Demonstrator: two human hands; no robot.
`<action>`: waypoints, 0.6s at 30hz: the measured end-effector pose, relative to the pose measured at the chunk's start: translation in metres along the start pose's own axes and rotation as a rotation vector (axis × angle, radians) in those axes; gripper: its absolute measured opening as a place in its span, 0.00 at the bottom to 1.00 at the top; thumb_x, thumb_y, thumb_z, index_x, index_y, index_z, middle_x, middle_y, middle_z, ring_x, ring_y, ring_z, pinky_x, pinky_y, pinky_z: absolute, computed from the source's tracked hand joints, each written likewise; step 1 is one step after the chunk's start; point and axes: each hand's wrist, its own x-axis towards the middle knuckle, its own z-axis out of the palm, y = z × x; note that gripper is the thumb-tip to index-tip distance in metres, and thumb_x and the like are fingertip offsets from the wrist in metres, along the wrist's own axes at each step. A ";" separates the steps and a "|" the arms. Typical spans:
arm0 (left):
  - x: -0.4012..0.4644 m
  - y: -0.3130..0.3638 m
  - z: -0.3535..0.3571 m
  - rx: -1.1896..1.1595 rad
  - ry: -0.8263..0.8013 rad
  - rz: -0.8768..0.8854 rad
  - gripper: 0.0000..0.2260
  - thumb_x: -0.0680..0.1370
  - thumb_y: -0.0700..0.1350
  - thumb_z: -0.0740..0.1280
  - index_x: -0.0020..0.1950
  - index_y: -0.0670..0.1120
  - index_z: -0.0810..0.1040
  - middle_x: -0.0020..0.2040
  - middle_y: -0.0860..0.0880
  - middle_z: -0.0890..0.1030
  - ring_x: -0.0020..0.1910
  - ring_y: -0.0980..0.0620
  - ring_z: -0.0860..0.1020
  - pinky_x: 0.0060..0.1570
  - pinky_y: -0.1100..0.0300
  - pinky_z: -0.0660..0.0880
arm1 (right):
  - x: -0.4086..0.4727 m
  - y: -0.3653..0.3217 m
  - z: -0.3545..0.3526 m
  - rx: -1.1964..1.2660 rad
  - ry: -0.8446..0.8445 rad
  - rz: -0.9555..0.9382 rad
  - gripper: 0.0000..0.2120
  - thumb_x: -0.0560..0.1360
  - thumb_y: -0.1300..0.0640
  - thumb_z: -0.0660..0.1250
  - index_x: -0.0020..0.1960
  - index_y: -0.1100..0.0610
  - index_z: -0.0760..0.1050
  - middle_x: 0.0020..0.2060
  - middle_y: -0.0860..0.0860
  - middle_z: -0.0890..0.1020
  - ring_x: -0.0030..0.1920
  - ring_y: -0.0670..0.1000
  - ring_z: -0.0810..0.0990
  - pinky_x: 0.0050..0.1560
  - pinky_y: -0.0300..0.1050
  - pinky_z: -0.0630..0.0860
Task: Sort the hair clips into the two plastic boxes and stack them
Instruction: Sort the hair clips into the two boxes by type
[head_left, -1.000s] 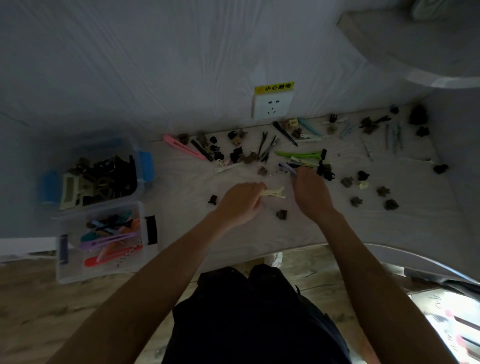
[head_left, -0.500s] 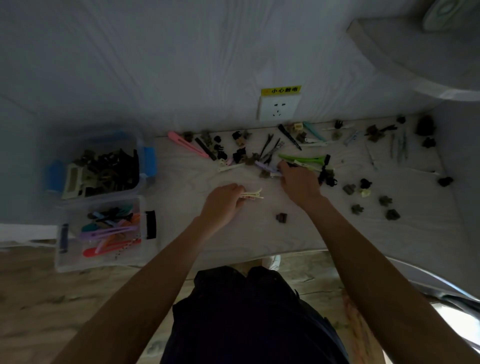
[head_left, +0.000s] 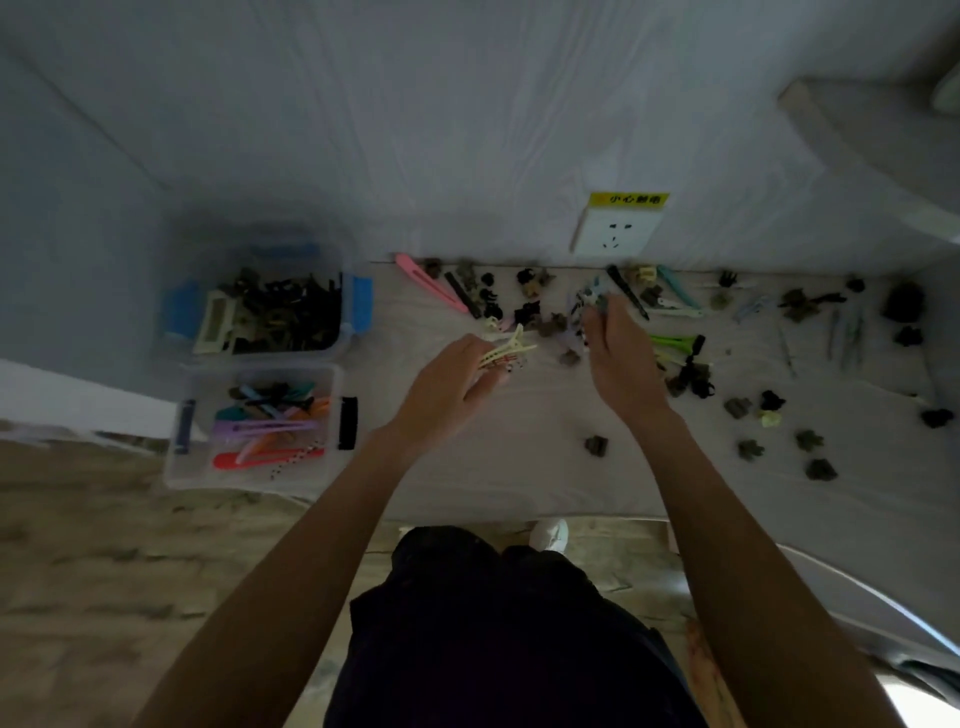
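Pale cloth covers a low surface set against a grey wall, seen from above in dim light. Near the centre, the left hand pinches a small bundle of cream-coloured long clips between thumb and curled fingers, the clips fanning out toward one o'clock. Just beside it at three o'clock, the right hand lifts a few pale bluish clips at its fingertips; blur hides exactly how those fingers close. Beyond both hands, at twelve o'clock, loose hair clips lie scattered along the wall edge, among them a pink long clip and green clips, while small dark claw clips are strewn toward three and four o'clock. At nine o'clock sit two clear plastic boxes: the far box with blue latches holds dark claw clips, and the near box holds colourful long clips. Above the clips, a wall socket carries a yellow label. To do this step well, it seems best to gather long clips into one steady bundle, keep them aligned, and carry them to the near box rather than the claw-clip box.
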 end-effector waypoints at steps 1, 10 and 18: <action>-0.006 -0.001 -0.010 0.009 0.022 -0.010 0.16 0.78 0.52 0.58 0.54 0.39 0.74 0.41 0.46 0.72 0.38 0.53 0.68 0.35 0.62 0.60 | -0.003 -0.006 0.006 0.015 -0.020 -0.003 0.09 0.81 0.54 0.52 0.45 0.57 0.62 0.29 0.48 0.66 0.28 0.46 0.64 0.28 0.42 0.57; -0.110 -0.082 -0.099 0.212 0.190 -0.406 0.27 0.74 0.59 0.49 0.60 0.43 0.74 0.50 0.39 0.77 0.50 0.40 0.75 0.47 0.48 0.72 | -0.023 -0.068 0.087 0.111 -0.392 -0.030 0.10 0.81 0.55 0.50 0.42 0.55 0.61 0.31 0.48 0.72 0.30 0.48 0.71 0.35 0.46 0.69; -0.138 -0.127 -0.113 0.453 -0.049 -0.363 0.23 0.74 0.57 0.52 0.58 0.44 0.77 0.52 0.42 0.81 0.51 0.41 0.79 0.52 0.46 0.71 | -0.041 -0.147 0.146 -0.047 -0.565 -0.360 0.10 0.81 0.54 0.54 0.43 0.56 0.62 0.27 0.48 0.66 0.27 0.46 0.66 0.29 0.42 0.59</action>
